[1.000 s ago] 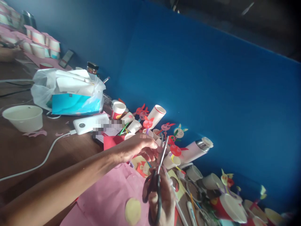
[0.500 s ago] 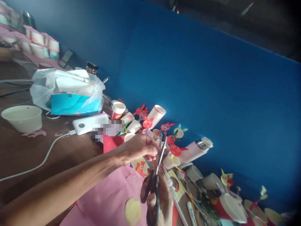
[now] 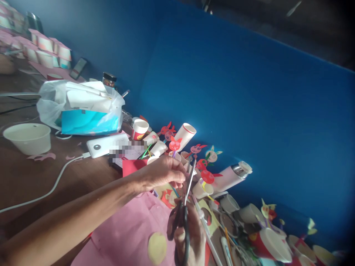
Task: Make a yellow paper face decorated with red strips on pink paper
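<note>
My right hand [image 3: 192,236] is wrapped round the black handles of a pair of scissors [image 3: 189,188], whose blades point up and away and stand slightly apart. My left hand [image 3: 173,171] is closed in a pinch beside the blades; what sits between its fingertips is too small and hidden to make out. Under both hands spreads a pink paper sheet [image 3: 130,225] with a pale yellow paper disc [image 3: 157,247] on it. Just beyond the blades, a red paper animal face [image 3: 207,176] stands on a stick in a paper cup [image 3: 202,189].
Paper cups and several animal-face sticks line the blue partition [image 3: 235,92]. A pink thermos [image 3: 229,179] leans there. To the left are a white power bank [image 3: 107,145] with its cable, a white bowl [image 3: 27,139] and a plastic bag [image 3: 52,103] of papers.
Both hands stay almost in place, with the scissors shifting very slightly beside the left fingertips. The whole view has moved a little.
</note>
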### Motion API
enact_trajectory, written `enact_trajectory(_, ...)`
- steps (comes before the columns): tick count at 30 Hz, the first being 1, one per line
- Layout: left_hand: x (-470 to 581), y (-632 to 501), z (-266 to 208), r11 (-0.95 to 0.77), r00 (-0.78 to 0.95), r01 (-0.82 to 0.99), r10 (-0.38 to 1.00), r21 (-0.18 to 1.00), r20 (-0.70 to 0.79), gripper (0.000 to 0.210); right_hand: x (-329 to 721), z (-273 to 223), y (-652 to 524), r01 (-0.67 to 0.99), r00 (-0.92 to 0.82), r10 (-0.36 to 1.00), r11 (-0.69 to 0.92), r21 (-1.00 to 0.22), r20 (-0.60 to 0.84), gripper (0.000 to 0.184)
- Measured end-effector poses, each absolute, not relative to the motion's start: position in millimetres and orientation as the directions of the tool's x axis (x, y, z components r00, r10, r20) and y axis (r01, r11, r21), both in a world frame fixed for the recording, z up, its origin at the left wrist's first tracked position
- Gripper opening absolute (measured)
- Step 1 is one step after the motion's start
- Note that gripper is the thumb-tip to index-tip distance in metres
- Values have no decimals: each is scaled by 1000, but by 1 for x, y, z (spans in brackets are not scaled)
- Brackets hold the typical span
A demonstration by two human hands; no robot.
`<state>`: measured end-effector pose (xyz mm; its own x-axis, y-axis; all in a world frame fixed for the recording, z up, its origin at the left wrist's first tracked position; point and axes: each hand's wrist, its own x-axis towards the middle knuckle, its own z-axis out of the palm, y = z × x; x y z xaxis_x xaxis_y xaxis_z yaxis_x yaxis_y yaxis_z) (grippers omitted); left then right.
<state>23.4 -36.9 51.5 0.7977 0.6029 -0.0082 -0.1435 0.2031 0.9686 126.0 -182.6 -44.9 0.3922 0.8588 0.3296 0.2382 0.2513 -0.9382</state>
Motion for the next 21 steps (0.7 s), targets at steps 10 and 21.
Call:
enact_trajectory(10,22,-30,48,167,829,-135,558,977,20,14,124,-49,-185,151,410,873,221,-964,264,67)
enact_trajectory(21,17,-25,51,139,864,-76,504,987,-4,14,126,-47,-185,266,386,860,241,-933,332,62)
